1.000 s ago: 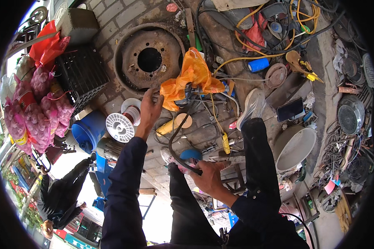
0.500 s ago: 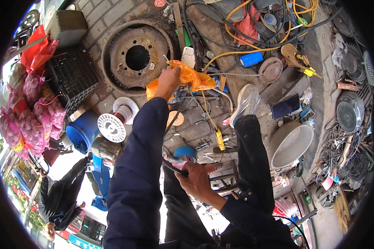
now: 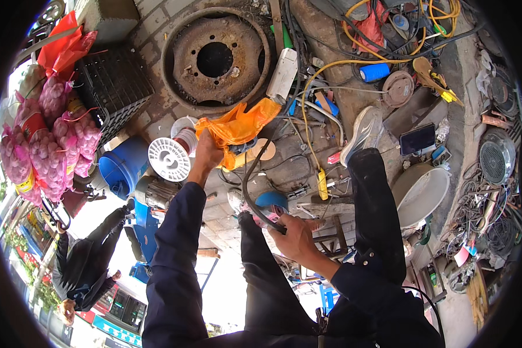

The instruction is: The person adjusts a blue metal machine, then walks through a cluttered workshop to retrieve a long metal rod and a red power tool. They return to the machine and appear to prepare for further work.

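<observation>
Head view, looking down on paved ground crowded with scrap and tools, past a person's two dark-sleeved arms and dark trouser legs; the left hand (image 3: 207,155) reaches forward and is closed on a crumpled orange plastic bag (image 3: 238,124), which lies on the ground near the middle, just below a rusty wheel rim (image 3: 214,58); the right hand (image 3: 293,238), lower and nearer the body, is closed around a black hose (image 3: 250,185) that curves up from the fist toward the orange bag; a blue object shows just above that hand, too hidden to tell what it is; a white spool (image 3: 169,159) and a blue bucket (image 3: 122,168) sit just left of the left hand; a black crate (image 3: 113,87) and pink net sacks (image 3: 46,145) stand toward the left edge of the ground; yellow cable (image 3: 313,104) trails across the upper right; a round metal basin (image 3: 423,194) rests at the right, beside the person's right leg; a grey shoe (image 3: 362,130) points toward the cable.
</observation>
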Available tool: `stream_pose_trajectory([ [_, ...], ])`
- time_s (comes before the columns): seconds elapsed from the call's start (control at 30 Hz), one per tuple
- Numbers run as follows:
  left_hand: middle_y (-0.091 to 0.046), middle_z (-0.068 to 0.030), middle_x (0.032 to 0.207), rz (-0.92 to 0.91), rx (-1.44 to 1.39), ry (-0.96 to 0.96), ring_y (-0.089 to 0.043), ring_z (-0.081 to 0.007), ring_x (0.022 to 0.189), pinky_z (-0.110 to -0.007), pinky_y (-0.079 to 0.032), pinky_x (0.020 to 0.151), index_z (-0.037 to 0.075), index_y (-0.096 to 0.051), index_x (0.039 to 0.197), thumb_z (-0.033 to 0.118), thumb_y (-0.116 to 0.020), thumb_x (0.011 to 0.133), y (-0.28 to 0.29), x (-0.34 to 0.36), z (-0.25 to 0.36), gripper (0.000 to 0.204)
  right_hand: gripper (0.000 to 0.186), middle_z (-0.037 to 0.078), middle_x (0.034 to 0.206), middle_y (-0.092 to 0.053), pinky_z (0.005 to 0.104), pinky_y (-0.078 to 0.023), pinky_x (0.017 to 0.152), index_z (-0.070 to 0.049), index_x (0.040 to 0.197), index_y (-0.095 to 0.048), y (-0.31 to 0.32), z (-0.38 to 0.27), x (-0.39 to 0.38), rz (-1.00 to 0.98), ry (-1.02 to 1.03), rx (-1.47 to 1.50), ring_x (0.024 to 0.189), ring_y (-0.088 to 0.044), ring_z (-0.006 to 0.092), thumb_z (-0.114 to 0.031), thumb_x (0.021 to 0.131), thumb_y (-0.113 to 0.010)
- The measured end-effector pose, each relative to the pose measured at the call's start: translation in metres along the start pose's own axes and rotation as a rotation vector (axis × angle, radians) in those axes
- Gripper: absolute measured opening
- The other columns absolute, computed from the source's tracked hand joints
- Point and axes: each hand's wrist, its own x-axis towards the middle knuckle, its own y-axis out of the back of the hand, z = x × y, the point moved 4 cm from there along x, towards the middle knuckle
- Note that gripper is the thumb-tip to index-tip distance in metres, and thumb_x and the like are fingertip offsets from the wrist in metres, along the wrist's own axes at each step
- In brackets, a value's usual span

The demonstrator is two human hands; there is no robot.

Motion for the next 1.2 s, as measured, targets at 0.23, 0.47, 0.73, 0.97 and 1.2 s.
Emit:
stream_pose_trajectory([
  [0.23, -0.056, -0.0241, 0.143, -0.343, 0.431, 0.293, -0.055, -0.0499, 0.129, -0.047, -0.047, 0.109, 0.009, -0.043, 0.149, 0.043, -0.082, 0.072, -0.006, -0.008, -0.041, 0.093, 0.025, 0.017, 0.077, -0.069, 0.0491, -0.045, 0.082, -0.001, 0.087, -0.069, -0.012, 0.010, -0.005, -0.036, -0.027, -0.061, 0.079, -0.067, 0.0356, -0.026, 0.087, -0.075],
  [0.47, -0.058, -0.0153, 0.147, -0.324, 0.308, 0.181, -0.052, -0.0363, 0.137, -0.041, -0.042, 0.113, 0.017, -0.049, 0.149, 0.050, -0.069, 0.089, -0.038, 0.027, -0.054, 0.071, 0.024, 0.014, 0.076, -0.068, 0.0472, -0.040, 0.087, -0.003, 0.087, -0.069, -0.011, 0.009, -0.004, -0.067, -0.054, -0.016, 0.082, -0.065, 0.0343, -0.027, 0.089, -0.075],
  [0.73, -0.061, -0.0138, 0.146, -0.390, 0.470, 0.417, -0.057, -0.0354, 0.135, -0.046, -0.045, 0.109, 0.027, -0.042, 0.156, 0.063, -0.051, 0.095, -0.065, 0.025, -0.060, 0.072, 0.020, 0.018, 0.084, -0.067, 0.0507, -0.049, 0.079, 0.000, 0.089, -0.063, 0.009, -0.006, 0.000, 0.013, 0.071, -0.036, 0.086, -0.064, 0.0404, -0.013, 0.084, -0.077],
  [0.97, -0.067, -0.0131, 0.138, -0.220, 0.463, 0.553, -0.063, -0.0343, 0.128, -0.046, -0.050, 0.103, 0.022, -0.054, 0.148, 0.071, -0.047, 0.093, -0.061, -0.004, -0.052, 0.074, 0.026, 0.017, 0.080, -0.067, 0.0479, -0.046, 0.075, 0.001, 0.086, -0.065, 0.029, -0.005, 0.020, 0.017, -0.018, -0.024, 0.078, -0.066, 0.0353, -0.022, 0.087, -0.078],
  [1.2, -0.068, -0.0131, 0.136, -0.168, 0.403, 0.641, -0.065, -0.0340, 0.126, -0.045, -0.051, 0.101, 0.020, -0.058, 0.144, 0.073, -0.047, 0.092, -0.071, -0.023, -0.069, 0.075, 0.026, 0.018, 0.080, -0.070, 0.0448, -0.050, 0.074, 0.000, 0.090, -0.067, 0.045, -0.004, 0.031, 0.025, -0.122, -0.063, 0.073, -0.068, 0.0336, -0.021, 0.085, -0.081],
])
